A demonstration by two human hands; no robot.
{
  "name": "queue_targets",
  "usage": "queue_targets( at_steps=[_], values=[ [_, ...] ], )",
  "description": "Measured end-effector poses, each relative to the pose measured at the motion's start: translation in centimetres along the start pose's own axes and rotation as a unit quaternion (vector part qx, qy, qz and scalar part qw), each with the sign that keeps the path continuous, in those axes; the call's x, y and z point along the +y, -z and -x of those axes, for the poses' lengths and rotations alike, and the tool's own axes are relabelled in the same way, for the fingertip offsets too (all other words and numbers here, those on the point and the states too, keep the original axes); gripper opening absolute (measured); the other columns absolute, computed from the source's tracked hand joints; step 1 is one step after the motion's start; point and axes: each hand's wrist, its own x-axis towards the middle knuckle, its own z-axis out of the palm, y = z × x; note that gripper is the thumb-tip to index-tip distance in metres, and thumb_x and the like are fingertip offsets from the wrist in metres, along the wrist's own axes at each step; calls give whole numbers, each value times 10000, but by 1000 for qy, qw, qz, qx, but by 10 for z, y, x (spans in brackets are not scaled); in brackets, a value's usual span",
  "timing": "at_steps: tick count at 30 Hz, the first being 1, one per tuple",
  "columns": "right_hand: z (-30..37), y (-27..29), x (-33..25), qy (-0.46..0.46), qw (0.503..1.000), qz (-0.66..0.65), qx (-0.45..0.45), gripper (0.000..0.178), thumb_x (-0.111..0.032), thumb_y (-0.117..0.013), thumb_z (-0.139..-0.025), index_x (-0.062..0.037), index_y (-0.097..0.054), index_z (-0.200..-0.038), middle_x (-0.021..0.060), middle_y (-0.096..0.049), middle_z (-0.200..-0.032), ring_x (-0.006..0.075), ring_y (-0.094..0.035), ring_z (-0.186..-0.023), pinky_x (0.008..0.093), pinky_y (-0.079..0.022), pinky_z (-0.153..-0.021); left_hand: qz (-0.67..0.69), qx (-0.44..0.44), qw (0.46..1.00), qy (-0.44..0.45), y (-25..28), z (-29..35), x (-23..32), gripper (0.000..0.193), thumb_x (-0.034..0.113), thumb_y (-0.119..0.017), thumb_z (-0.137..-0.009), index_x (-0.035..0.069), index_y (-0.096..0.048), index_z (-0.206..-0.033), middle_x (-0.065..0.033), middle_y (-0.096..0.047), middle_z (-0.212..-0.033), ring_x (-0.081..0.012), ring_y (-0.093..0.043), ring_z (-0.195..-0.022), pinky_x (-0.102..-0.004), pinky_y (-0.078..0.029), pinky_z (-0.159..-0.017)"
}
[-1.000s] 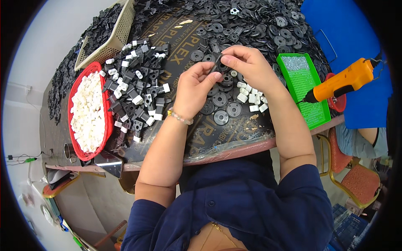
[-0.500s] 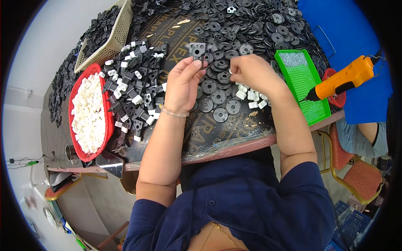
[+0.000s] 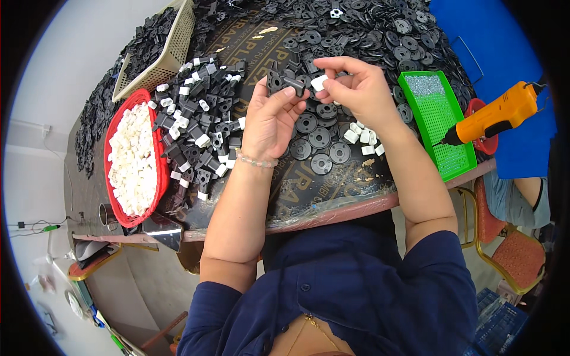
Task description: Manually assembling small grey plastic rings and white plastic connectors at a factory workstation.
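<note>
My left hand (image 3: pixel 270 121) is closed on a black plastic bracket (image 3: pixel 291 85) with a flat plate and a stubby stem that points right. Thumb and fingers of my right hand (image 3: pixel 362 92) pinch a small white plastic cap (image 3: pixel 319 82) right beside the stem's end; whether the two touch, I cannot tell. Below the hands lie black round discs (image 3: pixel 320 139) with holes. A few loose white caps (image 3: pixel 363 135) rest under my right wrist. To the left spreads a heap of black brackets with white caps on them (image 3: pixel 202 127).
A red basket (image 3: pixel 161 172) of white caps stands at the left, behind it a beige crate (image 3: pixel 155 74) of black parts. On the right, an orange electric screwdriver (image 3: pixel 499 113) lies over a green tray (image 3: pixel 444 127) holding small screws. Black parts (image 3: pixel 409 41) pile up at the back.
My right hand has lifted a white cap from near the discs up to the bracket. In my left hand the bracket has turned, so its stem now points right. The view has shifted slightly.
</note>
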Motion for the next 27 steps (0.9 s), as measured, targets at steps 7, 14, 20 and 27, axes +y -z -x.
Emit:
queue_targets(
  at_steps=[7,14,20,27],
  values=[
    [1,-9,17,-5,1000,-21,22,203,14,-576,-894,32,-664,-1076,46,-640,-931,106,-646,-805,246,-537,-734,-24,10,999,-40,-4,0,-3,423,-8,-657,-890,90,-463,-1253,-90,-674,-1036,-190,-670,-912,-308,-536,-768],
    [5,-17,11,-13,994,-91,64,277,-2,-557,-878,38,-628,-1142,44,-625,-912,78,-569,-781,223,-456,-693,-40,30,996,-72,-5,1,-6,504,-40,-671,-870,100,-411,-1279,-99,-646,-1089,-208,-669,-922,-308,-539,-764],
    [3,-18,19,-73,969,-225,73,275,2,-551,-889,39,-615,-1154,52,-619,-890,100,-571,-759,250,-465,-688,-57,28,994,-86,-7,3,-9,562,-51,-677,-860,101,-376,-1310,-109,-641,-1088,-209,-667,-930,-316,-542,-778],
    [1,-18,20,-52,971,-227,59,240,-49,-608,-910,13,-608,-1142,47,-625,-903,115,-598,-811,262,-485,-746,-78,16,993,-90,-7,2,-8,529,-54,-675,-861,54,-416,-1309,-108,-634,-1087,-184,-662,-922,-298,-548,-777]
  ],
)
